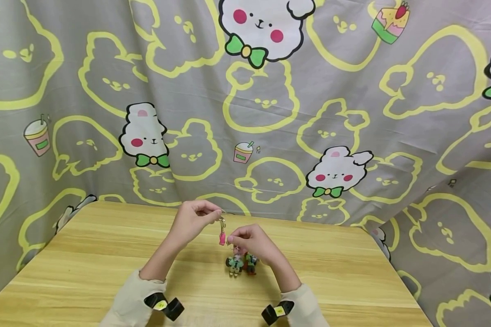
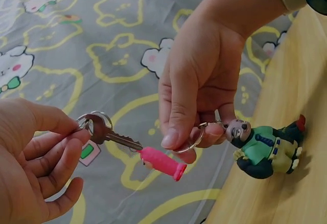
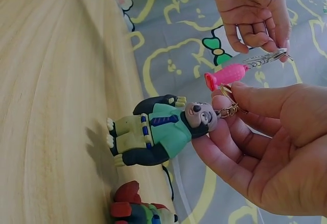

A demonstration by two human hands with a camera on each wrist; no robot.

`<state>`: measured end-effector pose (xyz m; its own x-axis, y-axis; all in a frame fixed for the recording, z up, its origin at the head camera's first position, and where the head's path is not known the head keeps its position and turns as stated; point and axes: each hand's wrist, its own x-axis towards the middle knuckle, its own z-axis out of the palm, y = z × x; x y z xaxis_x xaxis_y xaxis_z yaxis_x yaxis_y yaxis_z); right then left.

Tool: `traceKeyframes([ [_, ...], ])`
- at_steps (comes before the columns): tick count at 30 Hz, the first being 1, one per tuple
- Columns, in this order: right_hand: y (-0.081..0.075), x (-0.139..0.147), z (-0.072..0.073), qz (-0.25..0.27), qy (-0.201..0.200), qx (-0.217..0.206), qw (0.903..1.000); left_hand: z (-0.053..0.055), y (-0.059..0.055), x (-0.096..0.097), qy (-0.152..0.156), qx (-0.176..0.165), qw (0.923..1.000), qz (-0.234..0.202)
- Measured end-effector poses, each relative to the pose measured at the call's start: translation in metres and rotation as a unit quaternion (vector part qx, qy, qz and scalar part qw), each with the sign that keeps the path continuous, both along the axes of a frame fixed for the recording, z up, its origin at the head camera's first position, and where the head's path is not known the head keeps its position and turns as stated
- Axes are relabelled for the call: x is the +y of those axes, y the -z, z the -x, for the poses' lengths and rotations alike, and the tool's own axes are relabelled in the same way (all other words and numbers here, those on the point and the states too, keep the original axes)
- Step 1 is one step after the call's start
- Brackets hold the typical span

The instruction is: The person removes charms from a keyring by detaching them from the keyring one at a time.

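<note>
Above the table [image 1: 331, 263], head view: a pink charm [image 1: 222, 239] hangs at six o'clock from the pinching left hand [image 1: 196, 221]. Left-wrist view: the key [image 2: 120, 140] in those fingertips points toward four o'clock. Right-wrist view: the right hand [image 3: 271, 152] pinches a ring [image 3: 232, 98], the green-shirted figure [image 3: 162, 131] at eight o'clock.

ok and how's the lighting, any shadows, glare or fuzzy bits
Head view: bright, fairly even, but the pink cylindrical charm shows too small for fine detail; left wrist view: muted, no strong glare on the toothed metal key; right wrist view: soft shadow on the pale wood-grain table near the green-shirted animal figurine.
</note>
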<state>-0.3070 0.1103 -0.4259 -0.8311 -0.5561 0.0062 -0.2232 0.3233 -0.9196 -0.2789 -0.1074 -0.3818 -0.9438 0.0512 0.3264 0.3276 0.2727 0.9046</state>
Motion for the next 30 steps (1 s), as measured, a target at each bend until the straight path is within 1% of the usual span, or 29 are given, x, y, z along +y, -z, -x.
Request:
traceKeyframes([
  [9,0.005,-0.001,0.003,0.001,0.003,0.005,1.0,0.0,0.001,0.0,0.0,-0.001,1.0,0.0],
  [19,0.008,-0.002,0.004,-0.006,-0.009,-0.002,0.9999,0.001,0.0,0.0,-0.001,-0.002,1.0,0.001],
  [30,0.01,-0.002,0.004,-0.004,0.0,0.014,0.9999,0.001,0.002,0.0,0.0,-0.006,1.0,-0.002],
])
